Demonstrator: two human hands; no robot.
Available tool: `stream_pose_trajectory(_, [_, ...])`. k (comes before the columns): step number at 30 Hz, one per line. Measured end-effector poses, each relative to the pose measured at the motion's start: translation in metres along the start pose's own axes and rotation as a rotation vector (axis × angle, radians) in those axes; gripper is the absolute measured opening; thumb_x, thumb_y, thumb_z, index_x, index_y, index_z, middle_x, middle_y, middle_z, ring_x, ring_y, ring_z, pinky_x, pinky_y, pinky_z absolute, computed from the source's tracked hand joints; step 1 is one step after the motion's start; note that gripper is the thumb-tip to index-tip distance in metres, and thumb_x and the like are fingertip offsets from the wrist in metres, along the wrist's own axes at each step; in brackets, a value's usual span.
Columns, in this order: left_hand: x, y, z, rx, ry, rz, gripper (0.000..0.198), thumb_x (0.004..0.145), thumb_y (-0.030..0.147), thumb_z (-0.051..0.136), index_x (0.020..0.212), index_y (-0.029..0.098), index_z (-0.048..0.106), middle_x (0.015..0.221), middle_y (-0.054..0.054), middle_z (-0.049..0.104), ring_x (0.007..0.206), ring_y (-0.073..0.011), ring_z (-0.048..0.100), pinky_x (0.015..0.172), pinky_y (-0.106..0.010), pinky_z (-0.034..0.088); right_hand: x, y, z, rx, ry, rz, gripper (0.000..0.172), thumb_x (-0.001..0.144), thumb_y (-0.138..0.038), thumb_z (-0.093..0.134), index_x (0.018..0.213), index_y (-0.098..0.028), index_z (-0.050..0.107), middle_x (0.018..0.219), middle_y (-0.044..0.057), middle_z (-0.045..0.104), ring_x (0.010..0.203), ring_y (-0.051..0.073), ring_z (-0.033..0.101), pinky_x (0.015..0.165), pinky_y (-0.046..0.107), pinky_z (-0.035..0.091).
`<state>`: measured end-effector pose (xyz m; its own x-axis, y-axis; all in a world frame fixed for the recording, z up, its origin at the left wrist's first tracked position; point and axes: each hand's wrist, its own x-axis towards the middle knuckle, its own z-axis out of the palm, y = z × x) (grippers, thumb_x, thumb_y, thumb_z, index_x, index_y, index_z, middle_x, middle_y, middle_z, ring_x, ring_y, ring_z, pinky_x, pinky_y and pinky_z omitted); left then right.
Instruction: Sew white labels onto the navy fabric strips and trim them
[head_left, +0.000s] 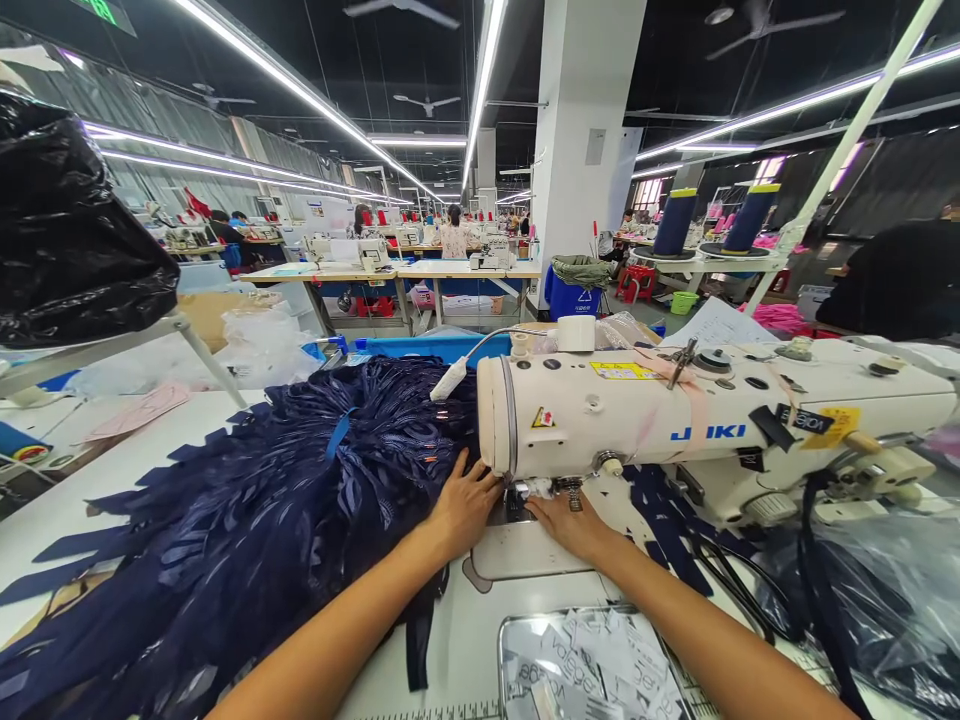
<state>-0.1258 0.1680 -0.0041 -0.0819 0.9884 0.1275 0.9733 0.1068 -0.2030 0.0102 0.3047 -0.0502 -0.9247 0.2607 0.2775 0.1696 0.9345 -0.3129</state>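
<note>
Label tray on factory table; left hand grip spread, right hand unclear.

Dark navy across the heaped fabric, with a faint glossy leaf pattern. Cream-white on the sewing machine, with blue lettering, a yellow label and pink tape. Glossy black on the plastic bag, dark blue on the thread cones.

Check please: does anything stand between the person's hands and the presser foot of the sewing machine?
Nothing visible does. The left hand lies on the edge of the navy fabric, the right hand on the machine bed; both are right beside the presser foot. The machine head only hangs above them.
</note>
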Motion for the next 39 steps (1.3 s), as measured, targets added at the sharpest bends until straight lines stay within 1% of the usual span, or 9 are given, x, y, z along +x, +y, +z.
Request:
stream_pose_trajectory(10, [0.007, -0.003, 0.001, -0.022, 0.01, 0.001, 0.028, 0.072, 0.007, 0.051, 0.097, 0.015, 0.062, 0.096, -0.01, 0.062, 0.109, -0.0273, 0.048, 0.099, -0.051, 0.027, -0.003, 0.016, 0.038, -0.212, 0.077, -0.048, 0.031, 0.088, -0.014, 0.038, 0.104, -0.022, 0.064, 0.089, 0.009, 0.067, 0.083, 0.026, 0.061, 0.076, 0.044, 0.051])
stream_pose_trajectory(17, [0.011, -0.006, 0.005, -0.039, 0.013, -0.006, 0.032, 0.073, 0.006, 0.049, 0.102, 0.012, 0.06, 0.105, -0.013, 0.06, 0.112, -0.0284, 0.046, 0.102, -0.053, 0.023, -0.006, 0.018, 0.046, -0.459, 0.367, -0.289, 0.038, 0.087, -0.005, 0.035, 0.107, -0.023, 0.062, 0.082, 0.007, 0.066, 0.079, 0.022, 0.061, 0.071, 0.038, 0.053])
stream_pose_trajectory(21, [0.008, 0.005, -0.002, -0.044, 0.01, -0.034, 0.031, 0.076, 0.007, 0.047, 0.104, 0.013, 0.059, 0.11, -0.013, 0.058, 0.116, -0.0279, 0.043, 0.101, -0.053, 0.025, -0.001, 0.013, 0.04, -0.425, 0.281, -0.226, 0.037, 0.088, -0.008, 0.032, 0.102, -0.022, 0.063, 0.08, 0.007, 0.067, 0.073, 0.021, 0.062, 0.07, 0.037, 0.053])
stream_pose_trajectory(25, [-0.025, 0.028, -0.018, -0.074, 0.033, -0.031, 0.031, 0.077, 0.013, 0.049, 0.107, 0.012, 0.057, 0.12, -0.012, 0.053, 0.119, -0.0261, 0.041, 0.099, -0.044, 0.032, -0.001, 0.009, 0.027, -0.318, 0.241, -0.163, 0.037, 0.09, -0.017, 0.029, 0.096, -0.021, 0.065, 0.076, 0.007, 0.066, 0.069, 0.022, 0.061, 0.067, 0.036, 0.052])
stream_pose_trajectory(27, [-0.054, 0.03, -0.028, -0.18, 0.167, 0.025, 0.028, 0.078, 0.012, 0.047, 0.104, 0.014, 0.058, 0.118, -0.009, 0.056, 0.113, -0.0202, 0.046, 0.095, -0.033, 0.039, -0.006, 0.008, 0.019, -0.201, 0.183, -0.143, 0.035, 0.089, -0.024, 0.031, 0.099, -0.021, 0.065, 0.078, 0.009, 0.066, 0.072, 0.024, 0.061, 0.066, 0.037, 0.052])
stream_pose_trajectory(30, [-0.099, 0.011, -0.044, -0.191, 0.472, -0.068, 0.029, 0.082, 0.007, 0.036, 0.1, 0.015, 0.058, 0.108, -0.008, 0.06, 0.097, -0.0171, 0.054, 0.085, -0.031, 0.044, -0.017, 0.003, 0.007, 0.0, 0.125, -0.139, 0.033, 0.086, -0.027, 0.035, 0.102, -0.021, 0.063, 0.093, 0.011, 0.064, 0.086, 0.027, 0.059, 0.073, 0.043, 0.05])
stream_pose_trajectory(32, [-0.122, -0.01, -0.055, -0.091, 0.564, -0.165, 0.03, 0.084, 0.007, 0.033, 0.102, 0.014, 0.057, 0.105, -0.01, 0.06, 0.096, -0.0194, 0.053, 0.083, -0.034, 0.044, -0.024, -0.007, -0.001, 0.101, 0.105, -0.17, 0.031, 0.086, -0.026, 0.035, 0.098, -0.022, 0.064, 0.103, 0.01, 0.061, 0.094, 0.026, 0.056, 0.08, 0.043, 0.048])
stream_pose_trajectory(35, [-0.133, -0.028, -0.067, 0.034, 0.423, -0.214, 0.027, 0.084, 0.01, 0.04, 0.106, 0.012, 0.054, 0.107, -0.011, 0.058, 0.097, -0.0228, 0.051, 0.082, -0.037, 0.044, -0.028, -0.031, -0.01, 0.195, 0.036, -0.224, 0.031, 0.087, -0.022, 0.034, 0.095, -0.022, 0.063, 0.105, 0.008, 0.06, 0.095, 0.023, 0.056, 0.082, 0.038, 0.047])
stream_pose_trajectory(39, [-0.121, -0.003, -0.063, 0.087, 0.024, -0.311, 0.017, 0.078, 0.017, 0.053, 0.094, 0.014, 0.057, 0.097, -0.009, 0.058, 0.09, -0.0261, 0.052, 0.074, -0.039, 0.046, -0.024, -0.065, -0.016, 0.294, -0.03, -0.249, 0.031, 0.087, -0.022, 0.035, 0.102, -0.018, 0.06, 0.1, 0.01, 0.06, 0.091, 0.022, 0.057, 0.08, 0.035, 0.047])
